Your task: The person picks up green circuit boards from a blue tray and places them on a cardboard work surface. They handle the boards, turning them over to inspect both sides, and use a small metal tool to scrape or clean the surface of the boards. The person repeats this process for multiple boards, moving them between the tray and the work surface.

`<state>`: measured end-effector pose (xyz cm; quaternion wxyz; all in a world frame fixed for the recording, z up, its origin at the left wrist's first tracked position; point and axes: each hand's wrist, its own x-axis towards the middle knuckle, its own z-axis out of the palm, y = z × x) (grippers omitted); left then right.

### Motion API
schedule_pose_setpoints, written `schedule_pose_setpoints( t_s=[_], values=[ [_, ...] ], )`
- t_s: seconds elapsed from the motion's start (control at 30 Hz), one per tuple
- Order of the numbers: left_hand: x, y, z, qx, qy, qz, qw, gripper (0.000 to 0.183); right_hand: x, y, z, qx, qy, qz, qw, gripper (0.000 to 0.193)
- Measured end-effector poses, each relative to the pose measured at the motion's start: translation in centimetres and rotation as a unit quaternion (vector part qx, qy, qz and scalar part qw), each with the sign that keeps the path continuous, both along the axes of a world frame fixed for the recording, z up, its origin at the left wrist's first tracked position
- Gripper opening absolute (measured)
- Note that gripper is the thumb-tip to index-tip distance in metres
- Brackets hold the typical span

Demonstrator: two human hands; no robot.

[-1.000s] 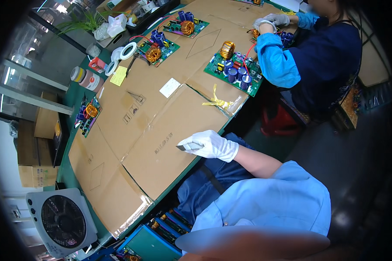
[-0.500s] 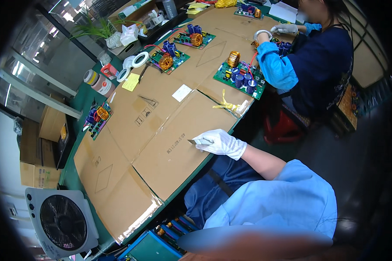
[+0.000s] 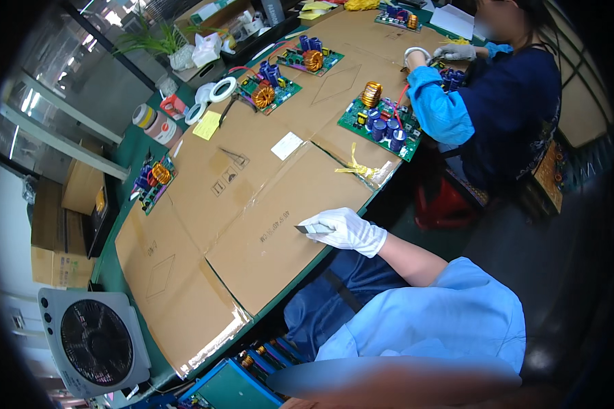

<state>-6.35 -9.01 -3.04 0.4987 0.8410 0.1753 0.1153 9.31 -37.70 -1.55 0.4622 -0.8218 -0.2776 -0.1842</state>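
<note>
My right hand (image 3: 344, 232), in a white glove, rests over the near edge of the cardboard sheet (image 3: 252, 273) covering the bench. Its thumb and fingers pinch a small flat grey piece (image 3: 303, 229) with a dark pointed tip, which looks like a blade. That tip points left, beside some print on the cardboard. My left hand does not show. Farther along the near edge stands a green circuit board (image 3: 357, 127) with blue capacitors and a copper coil. Between it and my hand lies a bundle of yellow ties (image 3: 355, 168).
More circuit boards (image 3: 264, 96) stand along the far side. A white card (image 3: 286, 146), a yellow note (image 3: 207, 125) and tape rolls (image 3: 223, 89) lie about. A grey fan (image 3: 97, 341) is at lower left. A co-worker (image 3: 498, 109) handles another board at upper right.
The view has shifted slightly. My right hand has come a little nearer to me and still pinches the small grey piece.
</note>
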Motion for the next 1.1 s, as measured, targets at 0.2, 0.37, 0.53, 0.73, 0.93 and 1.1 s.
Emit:
schedule_pose_setpoints(
  t_s=[0.2, 0.37, 0.53, 0.73, 0.93, 1.1],
  values=[
    [-5.3, 4.7, -0.6, 0.015, 0.021, 0.173, 0.985, 0.026, -0.6, -0.8, 1.1, 0.019, 0.036, 0.01, 0.999, 0.032],
    [-12.4, 10.1, -0.8, 0.016, 0.006, 0.371, 0.928, 0.026, 0.0, -0.5, 0.7, 0.043, 0.029, 0.004, 0.999, 0.03],
    [-23.7, 16.3, -0.9, -0.001, -0.015, 0.567, 0.824, 0.026, -0.9, 0.5, 3.0, 0.078, 0.247, 0.0, 0.966, 0.024],
    [-32.0, 27.3, -4.5, 0.029, -0.045, 0.63, 0.775, 0.026, -0.5, -1.3, -1.1, 0.069, 0.26, -0.049, 0.962, 0.031],
    [-36.9, 30.3, -7.5, 0.127, 0.205, 0.736, 0.632, 0.066, 2.3, -3.3, -0.6, -0.09, 0.245, -0.053, 0.964, 0.036],
    [-37.0, 32.1, -7.8, 0.116, 0.219, 0.757, 0.605, 0.067, 2.9, -2.6, -0.1, -0.116, 0.235, -0.073, 0.962, 0.035]
  ],
)
